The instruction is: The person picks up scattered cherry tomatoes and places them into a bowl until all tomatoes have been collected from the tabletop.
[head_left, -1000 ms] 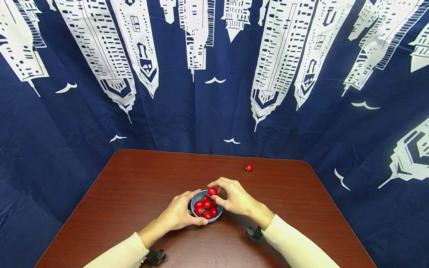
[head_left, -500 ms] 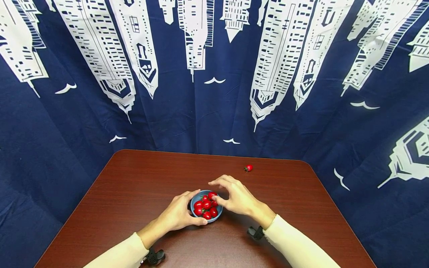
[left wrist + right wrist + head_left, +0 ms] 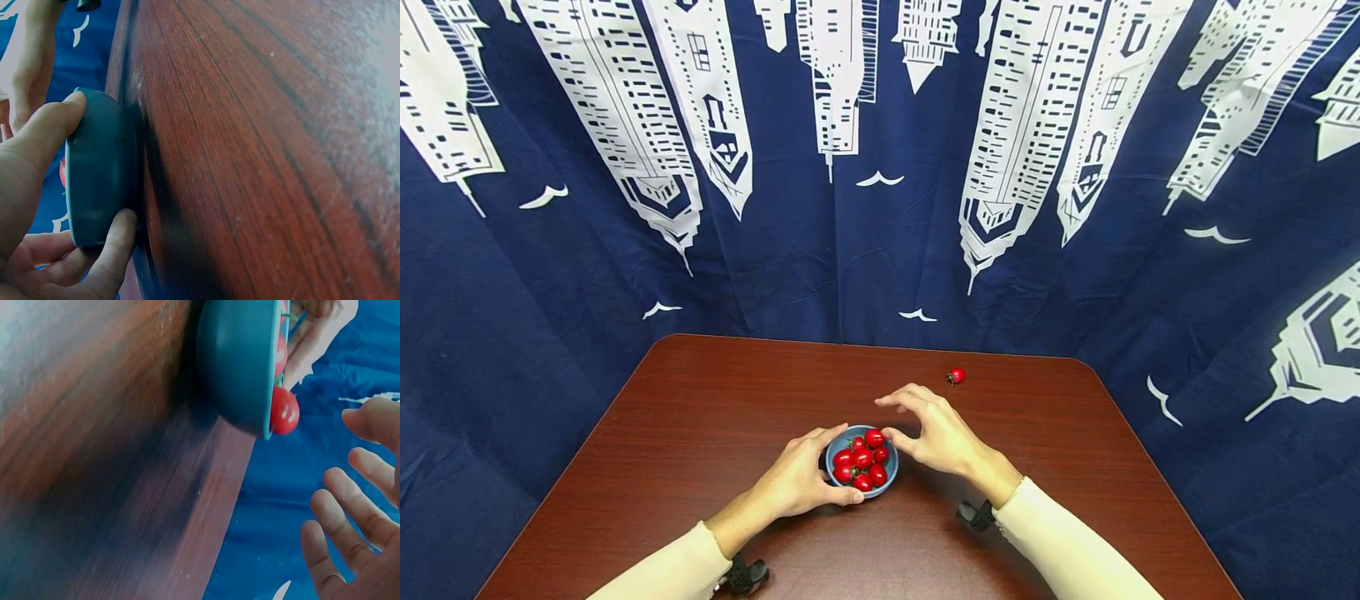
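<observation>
Several cherry tomatoes (image 3: 862, 458) lie heaped in a small blue bowl (image 3: 103, 172) on the table. My left hand (image 3: 805, 473) grips the bowl from its left side, thumb at the near rim and fingers round the far side. In the right wrist view one tomato (image 3: 285, 411) rises above the rim of the bowl (image 3: 237, 369). Just right of the bowl, my right hand (image 3: 936, 433) hovers with its fingers spread and nothing between them. A lone cherry tomato (image 3: 956, 376) with a green stem lies farther back, beyond the right hand.
The brown wooden table (image 3: 737, 392) has rounded far corners. Behind and beside it hangs a dark blue cloth (image 3: 790, 250) printed with white buildings and birds. A dark device (image 3: 976, 515) is strapped at the right wrist, another (image 3: 747, 575) at the left.
My right hand has let go of a cherry tomato, which now lies on the others in the bowl. The hand has then drawn back to the right, its fingers spreading. My left hand stays put.
</observation>
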